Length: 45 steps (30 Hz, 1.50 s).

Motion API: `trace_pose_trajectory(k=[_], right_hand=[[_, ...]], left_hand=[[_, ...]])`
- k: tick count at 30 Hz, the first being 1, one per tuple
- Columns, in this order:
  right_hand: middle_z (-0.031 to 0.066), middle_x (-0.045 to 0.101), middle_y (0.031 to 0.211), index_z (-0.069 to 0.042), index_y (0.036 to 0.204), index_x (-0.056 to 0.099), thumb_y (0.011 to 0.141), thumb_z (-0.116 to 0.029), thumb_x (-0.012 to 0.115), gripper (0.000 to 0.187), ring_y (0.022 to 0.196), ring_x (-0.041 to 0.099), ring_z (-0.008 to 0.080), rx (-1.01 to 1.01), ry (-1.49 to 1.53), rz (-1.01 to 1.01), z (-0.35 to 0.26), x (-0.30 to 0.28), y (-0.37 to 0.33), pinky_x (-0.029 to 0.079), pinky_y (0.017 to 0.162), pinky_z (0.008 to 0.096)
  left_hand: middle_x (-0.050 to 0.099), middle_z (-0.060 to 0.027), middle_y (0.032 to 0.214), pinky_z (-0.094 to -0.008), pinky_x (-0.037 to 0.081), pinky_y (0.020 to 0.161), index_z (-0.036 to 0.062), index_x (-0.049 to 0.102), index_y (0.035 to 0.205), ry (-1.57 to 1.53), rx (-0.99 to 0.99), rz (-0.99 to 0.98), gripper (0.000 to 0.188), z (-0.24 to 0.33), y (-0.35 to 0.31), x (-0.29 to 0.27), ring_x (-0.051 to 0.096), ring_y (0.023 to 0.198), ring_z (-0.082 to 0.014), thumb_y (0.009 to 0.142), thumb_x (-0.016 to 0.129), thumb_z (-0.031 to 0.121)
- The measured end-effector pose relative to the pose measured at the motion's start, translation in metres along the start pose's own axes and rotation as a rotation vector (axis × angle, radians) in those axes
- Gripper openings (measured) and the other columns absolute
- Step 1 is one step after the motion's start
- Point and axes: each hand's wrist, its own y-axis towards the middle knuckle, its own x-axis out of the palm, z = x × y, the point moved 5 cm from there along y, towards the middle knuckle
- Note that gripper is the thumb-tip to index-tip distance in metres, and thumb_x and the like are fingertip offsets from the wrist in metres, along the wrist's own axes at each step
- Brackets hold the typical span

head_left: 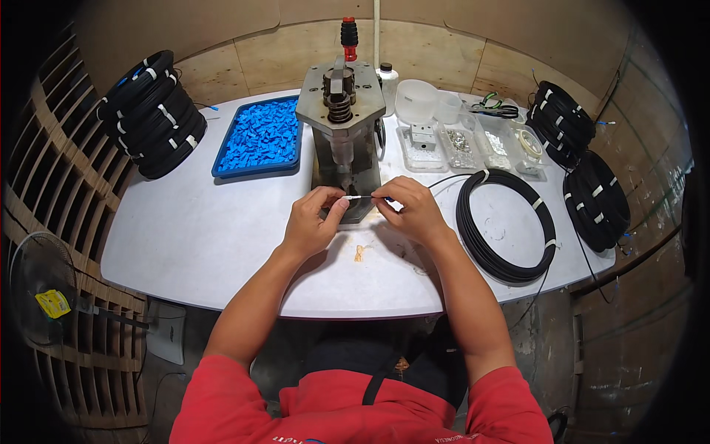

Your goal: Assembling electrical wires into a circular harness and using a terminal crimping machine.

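Note:
Both hands meet in front of the metal hand press (313,109), above its base. My left hand (313,220) pinches a small whitish connector (355,197) between thumb and fingertips. Extending from it to the right is a thin dark cable, which my right hand (414,211) grips between thumb and forefinger. A bit of blue shows at the right fingertips; its kind is hard to make out. Behind that hand the black cable (448,178) runs to a large coil (464,216) tied with white bands, lying flat on the table.
A dark blue tray (217,172) of small blue parts lies left of the press. Coil stacks (155,122) stand at the far left and right. Behind the flat coil are clear boxes of small parts (460,148), plastic cups (416,100), a bottle (387,85) and scissors (503,111).

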Motion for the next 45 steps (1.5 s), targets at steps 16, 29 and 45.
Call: trace_pose_trajectory(k=[16,29,45], right_hand=[[0.0055,0.073,0.085,-0.009,0.092,0.076,0.084,-0.01,0.082,0.011,0.081,0.069,0.0254,0.009,-0.012,-0.035,-0.003,-0.001,0.001,0.053,0.077,0.0378],[0.007,0.072,0.087,-0.008,0.092,0.075,0.086,-0.012,0.08,0.008,0.085,0.068,0.0267,0.06,0.039,-0.057,-0.003,-0.001,0.001,0.052,0.08,0.0369],[0.0058,0.071,0.085,-0.008,0.089,0.073,0.086,-0.013,0.08,0.009,0.083,0.068,0.0266,0.046,0.039,-0.017,-0.005,-0.002,0.002,0.051,0.077,0.0382]], left_hand=[[0.073,-0.0083,0.08,-0.0296,0.052,0.065,-0.0014,0.072,0.1,-0.053,-0.093,-0.066,0.017,-0.007,-0.002,0.003,0.068,0.071,-0.014,0.101,0.069,0.015],[0.073,-0.012,0.09,-0.0313,0.055,0.071,-0.002,0.071,0.106,-0.031,-0.004,-0.025,0.013,0.002,0.0,0.0,0.071,0.078,-0.0198,0.099,0.07,0.009],[0.075,-0.012,0.092,-0.0313,0.056,0.07,-0.0019,0.072,0.107,-0.031,-0.05,-0.008,0.013,-0.001,-0.001,0.0,0.071,0.078,-0.0179,0.098,0.07,0.007]])
